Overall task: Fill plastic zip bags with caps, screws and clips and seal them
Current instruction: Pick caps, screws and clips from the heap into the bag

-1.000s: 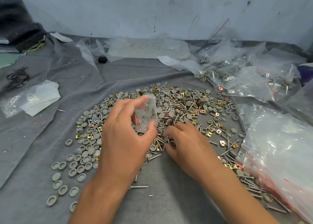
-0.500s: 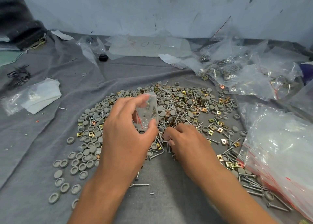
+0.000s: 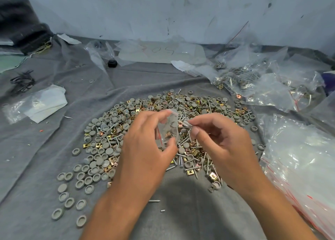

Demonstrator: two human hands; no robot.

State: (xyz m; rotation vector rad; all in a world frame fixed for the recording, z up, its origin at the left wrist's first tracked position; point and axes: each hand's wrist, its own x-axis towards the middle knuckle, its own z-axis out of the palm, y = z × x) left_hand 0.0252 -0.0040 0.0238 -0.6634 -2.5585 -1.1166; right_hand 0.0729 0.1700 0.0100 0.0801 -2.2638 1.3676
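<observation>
My left hand [image 3: 145,145] holds a small clear zip bag [image 3: 167,129] upright between thumb and fingers, its mouth facing right. A brass clip and some grey caps show through the bag. My right hand [image 3: 221,140] is raised beside the bag's mouth, its fingertips pinching several silver screws [image 3: 186,123] that point into the opening. Under both hands lies a wide heap of grey caps [image 3: 101,145], screws and brass clips [image 3: 213,175] on the grey cloth [image 3: 54,149].
A stack of empty red-striped zip bags [image 3: 297,160] lies at the right. Filled bags [image 3: 253,84] pile up at the back right. A bag with white paper [image 3: 38,105] and black wires [image 3: 22,80] lie at the left. Loose caps trail toward the front left.
My right hand has lifted off the heap with screws pinched in its fingers and come up to the bag's mouth. My left hand has kept the bag in place.
</observation>
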